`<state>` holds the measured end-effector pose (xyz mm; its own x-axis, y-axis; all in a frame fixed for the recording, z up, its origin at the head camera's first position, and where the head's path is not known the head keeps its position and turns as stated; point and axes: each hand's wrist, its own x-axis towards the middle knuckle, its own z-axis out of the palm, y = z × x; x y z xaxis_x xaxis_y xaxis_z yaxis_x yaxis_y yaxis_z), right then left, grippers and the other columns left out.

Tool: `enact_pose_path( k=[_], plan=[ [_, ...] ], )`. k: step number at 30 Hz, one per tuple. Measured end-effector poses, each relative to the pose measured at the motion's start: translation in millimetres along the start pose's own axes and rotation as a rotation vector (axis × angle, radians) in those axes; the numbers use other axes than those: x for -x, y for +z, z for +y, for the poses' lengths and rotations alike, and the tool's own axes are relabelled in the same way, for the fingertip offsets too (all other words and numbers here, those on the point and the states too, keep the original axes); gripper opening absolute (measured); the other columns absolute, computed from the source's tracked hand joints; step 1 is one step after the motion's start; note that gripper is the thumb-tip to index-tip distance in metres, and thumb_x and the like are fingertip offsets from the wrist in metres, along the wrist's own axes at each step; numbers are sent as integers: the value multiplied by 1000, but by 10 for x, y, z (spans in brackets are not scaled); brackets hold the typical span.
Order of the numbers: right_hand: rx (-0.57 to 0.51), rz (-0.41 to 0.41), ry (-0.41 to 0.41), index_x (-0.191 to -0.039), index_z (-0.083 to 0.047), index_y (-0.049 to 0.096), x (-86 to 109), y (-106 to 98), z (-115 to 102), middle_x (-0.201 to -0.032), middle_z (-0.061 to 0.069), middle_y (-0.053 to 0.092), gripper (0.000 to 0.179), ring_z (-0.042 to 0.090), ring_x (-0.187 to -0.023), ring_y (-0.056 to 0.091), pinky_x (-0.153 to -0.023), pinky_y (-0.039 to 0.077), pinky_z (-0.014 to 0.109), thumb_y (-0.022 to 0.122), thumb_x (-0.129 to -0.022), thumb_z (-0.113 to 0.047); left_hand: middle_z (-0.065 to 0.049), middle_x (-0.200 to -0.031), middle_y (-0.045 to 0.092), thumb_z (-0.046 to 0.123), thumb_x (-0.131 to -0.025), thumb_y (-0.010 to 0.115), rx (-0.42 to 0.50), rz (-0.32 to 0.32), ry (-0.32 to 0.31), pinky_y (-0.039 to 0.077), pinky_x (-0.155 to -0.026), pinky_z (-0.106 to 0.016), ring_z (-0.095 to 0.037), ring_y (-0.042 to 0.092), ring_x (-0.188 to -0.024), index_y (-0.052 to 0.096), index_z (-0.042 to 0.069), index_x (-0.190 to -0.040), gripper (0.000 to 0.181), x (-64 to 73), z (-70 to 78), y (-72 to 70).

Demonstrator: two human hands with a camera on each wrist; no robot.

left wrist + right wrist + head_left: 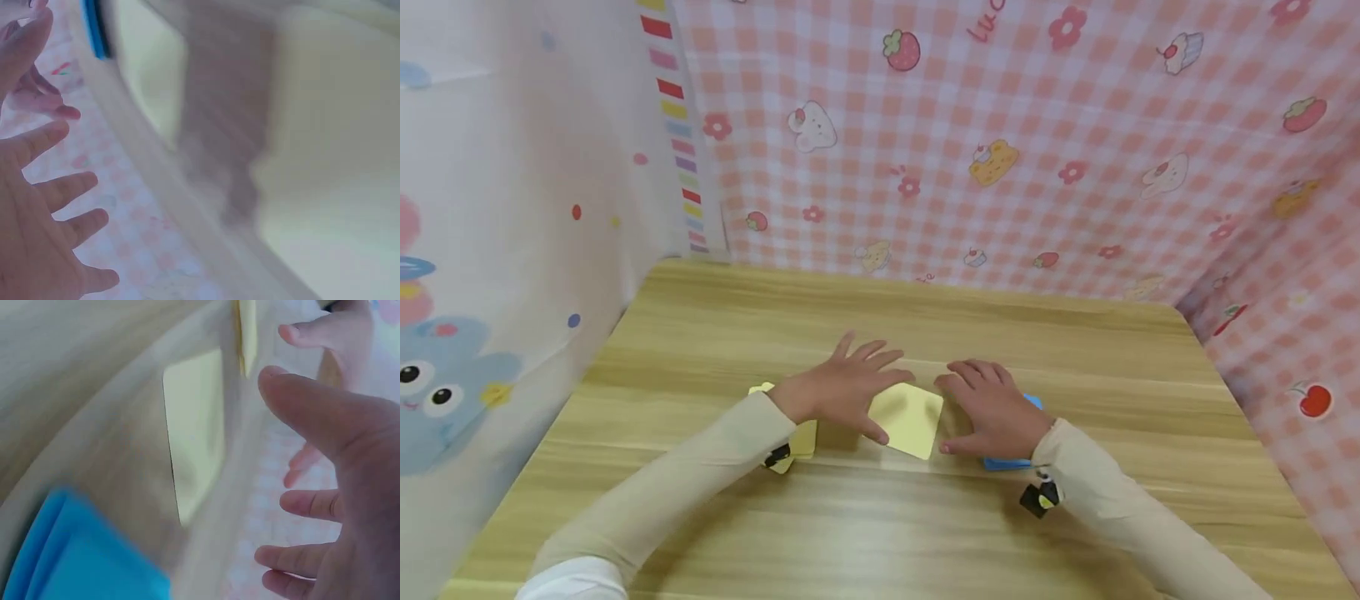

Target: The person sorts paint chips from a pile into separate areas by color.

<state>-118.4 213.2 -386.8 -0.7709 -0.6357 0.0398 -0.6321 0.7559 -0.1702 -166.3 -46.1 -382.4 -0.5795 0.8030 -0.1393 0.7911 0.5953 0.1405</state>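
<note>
A single pale yellow square card (910, 421) lies flat on the wooden table between the two hands. My left hand (847, 387) hovers at its left side with fingers spread, the thumb overlapping the card's edge in the head view. On the other side, my right hand (992, 408) has its fingers extended and holds nothing. Beneath the left wrist is a stack of yellow cards (805, 439), partly hidden by the sleeve. Blue cards (1009, 463) sit in a pile under the right hand, mostly covered by it; the right wrist view shows the blue pile (100, 556) close up.
The wooden table (880, 533) meets a pink checked cloth (925, 125) hanging at the back and right. A white cloth with cartoon prints (535, 208) hangs along the left side. A small black device (1040, 498) is attached at the right wrist.
</note>
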Motion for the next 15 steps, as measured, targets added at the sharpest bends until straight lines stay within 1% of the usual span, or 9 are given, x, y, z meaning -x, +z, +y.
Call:
enact_pose_path(
  k=[3, 6, 10, 12, 15],
  plan=[
    [26, -42, 27, -133, -12, 43, -160, 132, -53, -136, 14, 44, 85, 36, -129, 35, -101, 26, 63, 71, -71, -63, -6, -156, 21, 68, -70, 67, 7, -24, -13, 2, -108, -65, -33, 13, -144, 32, 28, -146, 93, 73, -54, 70],
    [46, -75, 48, -133, -14, 42, -233, 290, -34, -135, 11, 45, 92, 35, -129, 36, -100, 26, 66, 68, -67, -71, -6, -156, 21, 70, -71, 66, 24, -37, -15, 3, -107, -66, -34, 13, -144, 31, 26, -147, 95, 54, -50, 192],
    [49, -78, 53, -132, -14, 43, -230, 437, -38, -133, 6, 45, 93, 32, -128, 37, -100, 24, 67, 68, -65, -73, -5, -156, 23, 71, -70, 66, 33, -25, -19, 4, -108, -65, -33, 13, -144, 31, 26, -147, 95, -26, -10, 327],
    [73, -62, 58, -131, -14, 43, -214, 479, -58, -132, 5, 46, 92, 30, -128, 37, -101, 22, 66, 68, -64, -73, -5, -155, 25, 69, -70, 66, 42, -19, -15, 3, -108, -64, -32, 15, -143, 31, 26, -147, 95, -68, 17, 369],
    [98, -37, 69, -129, -14, 44, -175, 513, -119, -129, 4, 48, 89, 27, -127, 39, -104, 19, 65, 69, -64, -70, -5, -154, 28, 66, -72, 67, 48, -30, -9, 2, -109, -63, -32, 16, -143, 29, 23, -147, 95, -111, 53, 420]
  ],
)
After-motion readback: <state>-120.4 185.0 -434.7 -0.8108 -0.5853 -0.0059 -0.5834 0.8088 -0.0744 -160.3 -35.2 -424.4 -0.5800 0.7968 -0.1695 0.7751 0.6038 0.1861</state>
